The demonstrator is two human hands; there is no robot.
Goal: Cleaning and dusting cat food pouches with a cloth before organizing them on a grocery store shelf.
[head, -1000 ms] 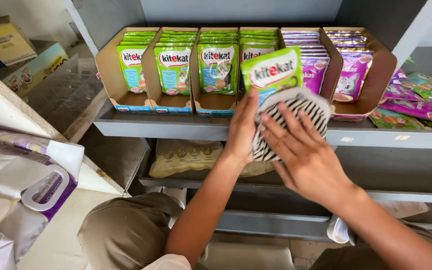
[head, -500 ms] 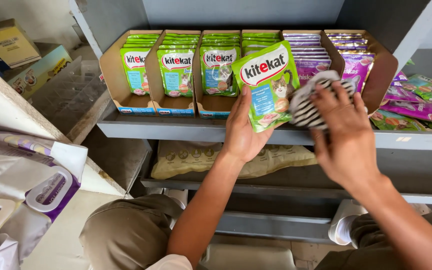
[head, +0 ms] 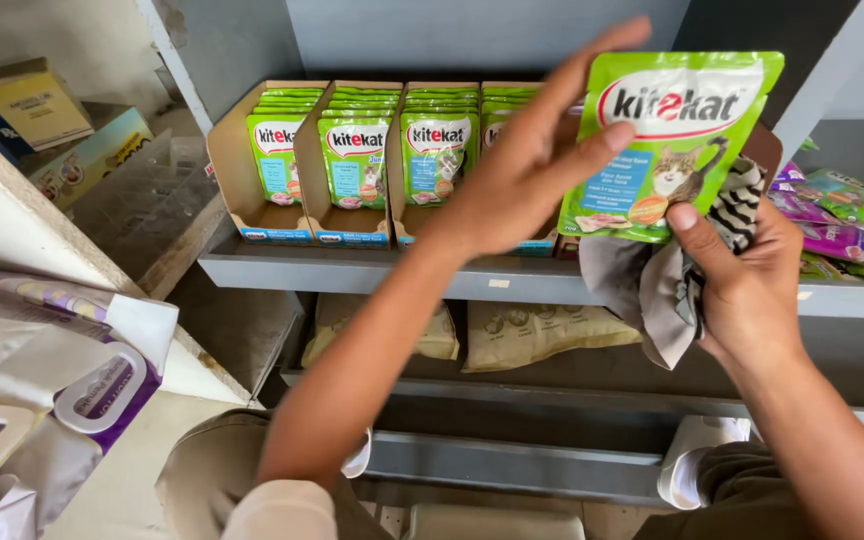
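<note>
Right hand fingers pinch the green pouch with a striped cloth. Left hand fingers spread, touching its left edge. The pouch has risen since a moment ago, clear of the shelf; cardboard trays of matching pouches stand along the back.

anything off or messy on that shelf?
Yes: loose purple and green pouches lie jumbled flat at the shelf's right end, unlike the upright green pouches filed in cardboard trays on the left.
</note>
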